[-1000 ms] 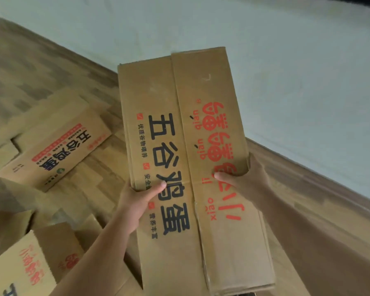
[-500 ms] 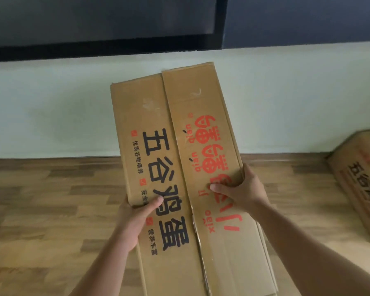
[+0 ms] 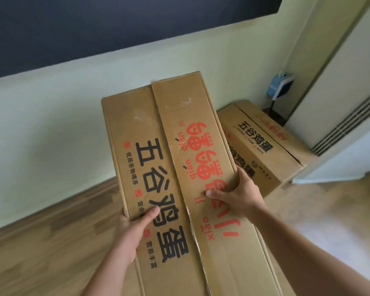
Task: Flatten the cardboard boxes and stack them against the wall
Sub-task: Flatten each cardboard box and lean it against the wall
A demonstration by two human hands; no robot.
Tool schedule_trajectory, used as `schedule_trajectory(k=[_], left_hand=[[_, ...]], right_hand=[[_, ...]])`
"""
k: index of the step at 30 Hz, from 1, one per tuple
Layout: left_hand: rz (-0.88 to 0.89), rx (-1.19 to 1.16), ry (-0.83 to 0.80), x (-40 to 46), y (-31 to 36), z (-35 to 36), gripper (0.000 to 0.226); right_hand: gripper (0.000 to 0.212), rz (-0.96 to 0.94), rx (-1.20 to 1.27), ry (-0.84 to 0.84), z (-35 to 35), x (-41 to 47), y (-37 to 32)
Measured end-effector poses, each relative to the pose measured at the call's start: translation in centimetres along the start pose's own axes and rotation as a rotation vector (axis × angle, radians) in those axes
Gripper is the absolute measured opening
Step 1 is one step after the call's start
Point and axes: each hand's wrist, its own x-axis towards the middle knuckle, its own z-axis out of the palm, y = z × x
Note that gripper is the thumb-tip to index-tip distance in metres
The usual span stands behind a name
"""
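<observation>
Flattened egg carton: printed cardboard, black and red lettering, two panels meeting along a lengthwise seam; you are holding it off the wooden floor, tilted away from you, far end pointing toward the pale green wall. Left hand: you are clamping the left edge, thumb pressing across the black print. Right hand: you are gripping the right edge, fingers curling over the red print. Stack of flattened cartons: lying near the corner beside a white appliance, just behind your right hand. Risks, as judged: both grips are sitting mid-length, so the long far end may be sagging or hinging at the seam; springy panels could be reopening on release; a careless set-down could be sliding off the stack or knocking the small blue wall device.
</observation>
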Motion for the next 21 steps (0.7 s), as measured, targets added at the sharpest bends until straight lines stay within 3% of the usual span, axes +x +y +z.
schedule_trajectory(k=[8, 16, 21], left_hand=[[-0.118, 0.019, -0.068, 11.3, 1.0, 17.3, 0.082], [-0.176, 0.0, -0.072, 20.1, 0.1, 27.0, 0.078], [-0.234, -0.018, 0.033, 23.6, -1.1, 30.8, 0.08]], right_hand=[[0.116, 0.112, -0.071, 0.07, -9.8, 15.5, 5.1], [0.113, 0.165, -0.129, -0.012, -12.8, 28.9, 9.1], [0.114, 0.133, -0.2, -0.092, -12.9, 36.5, 11.2]])
